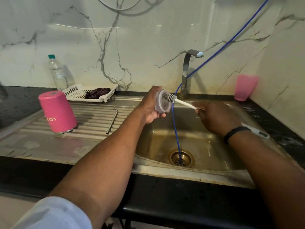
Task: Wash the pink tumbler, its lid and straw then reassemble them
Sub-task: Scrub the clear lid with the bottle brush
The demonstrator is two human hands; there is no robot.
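Note:
My left hand (151, 104) grips the clear round lid (162, 103) on edge above the sink basin (206, 146). A white-handled bottle brush (183, 102) pokes its bristles into the lid; my right hand (217, 118) holds the brush by its handle. The pink tumbler (57, 112) stands upside down on the ribbed draining board at the left. To its right the bent metal straw (113, 119) lies flat on the board.
A steel tap (188, 71) stands behind the basin, and a blue hose (175, 129) hangs from the wall into the drain. A white tray (77, 93) with a dark cloth, a plastic bottle (57, 73) and a pink cup (245, 87) stand along the back.

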